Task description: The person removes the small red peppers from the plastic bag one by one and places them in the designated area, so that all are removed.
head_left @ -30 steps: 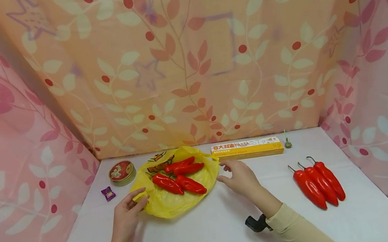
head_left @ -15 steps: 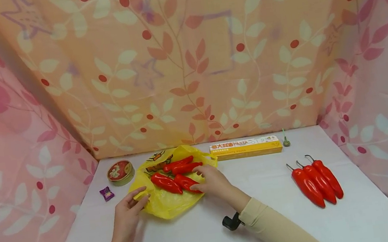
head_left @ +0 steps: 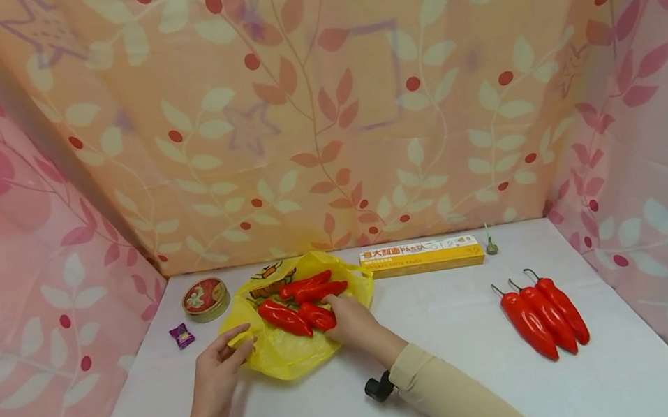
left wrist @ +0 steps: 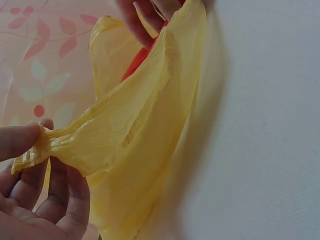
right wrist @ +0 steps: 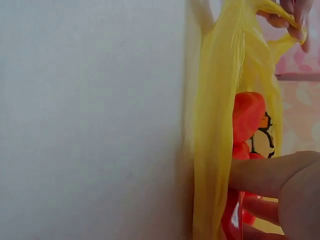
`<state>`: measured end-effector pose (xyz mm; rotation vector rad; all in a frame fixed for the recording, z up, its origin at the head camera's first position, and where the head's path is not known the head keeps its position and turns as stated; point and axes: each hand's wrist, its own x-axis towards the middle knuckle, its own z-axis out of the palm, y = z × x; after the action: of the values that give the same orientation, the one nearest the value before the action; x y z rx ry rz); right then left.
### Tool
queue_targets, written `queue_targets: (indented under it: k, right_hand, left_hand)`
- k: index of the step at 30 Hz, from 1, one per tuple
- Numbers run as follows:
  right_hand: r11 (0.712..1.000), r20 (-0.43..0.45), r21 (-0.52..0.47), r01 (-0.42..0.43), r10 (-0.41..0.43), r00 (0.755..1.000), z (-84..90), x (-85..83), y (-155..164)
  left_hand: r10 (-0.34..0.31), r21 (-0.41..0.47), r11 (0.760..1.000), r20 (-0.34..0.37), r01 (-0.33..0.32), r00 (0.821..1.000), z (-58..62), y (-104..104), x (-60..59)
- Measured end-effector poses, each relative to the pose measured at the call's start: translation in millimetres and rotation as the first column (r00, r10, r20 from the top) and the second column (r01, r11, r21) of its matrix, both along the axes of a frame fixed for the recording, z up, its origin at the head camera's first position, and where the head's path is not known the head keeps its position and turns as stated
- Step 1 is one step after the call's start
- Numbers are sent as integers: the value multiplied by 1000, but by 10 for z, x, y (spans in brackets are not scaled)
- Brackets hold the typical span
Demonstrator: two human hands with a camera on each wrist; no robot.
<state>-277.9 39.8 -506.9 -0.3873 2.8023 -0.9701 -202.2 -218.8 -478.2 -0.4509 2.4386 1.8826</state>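
Observation:
A yellow plastic bag (head_left: 285,363) lies spread out at the back left of the table, several red peppers (head_left: 285,318) on it. My left hand (head_left: 215,372) pinches a gathered corner of the bag between thumb and fingers, plainly seen in the left wrist view. Over the bag's right side, my right hand (head_left: 356,325) holds the front right pepper (head_left: 315,316), covering its tip end. In the right wrist view the thumb is on one side of this red pepper (right wrist: 232,215) and the fingers on the other, within the bag's raised yellow edge (right wrist: 212,125).
Three red peppers with stems (head_left: 538,322) lie side by side at the right. A yellow and white pasta box (head_left: 422,262) and a small green stemmed item (head_left: 492,247) stand along the back. At the left are a round tin (head_left: 205,299) and a purple wrapped candy (head_left: 182,335).
My right hand has moved left from the bag's right edge onto the front right pepper and taken hold of it. The left hand stays at the bag's corner.

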Motion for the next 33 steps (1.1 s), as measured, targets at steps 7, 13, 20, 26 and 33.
queue_targets:
  k: [7,13,20,26,33]
  right_hand:
    - [996,-55,90,4,1,999,137,120,103]
    - [1000,-53,22,-9,10,999,224,239,208]
    - [986,17,-154,58,-56,998,338,379,402]
    - [966,30,-235,108,-104,994,385,458,623]
    - [943,-17,-257,212,-223,975,407,536,912]
  left_hand:
    - [4,17,1000,14,-5,1000,-17,-22,9]
    - [16,10,1000,19,-16,1000,-25,-55,14]
    - [2,13,1000,22,-2,1000,-38,-61,-4]
    - [11,24,1000,20,-11,1000,-35,-67,-15]
    - [6,23,1000,-2,-6,1000,-32,-60,-15]
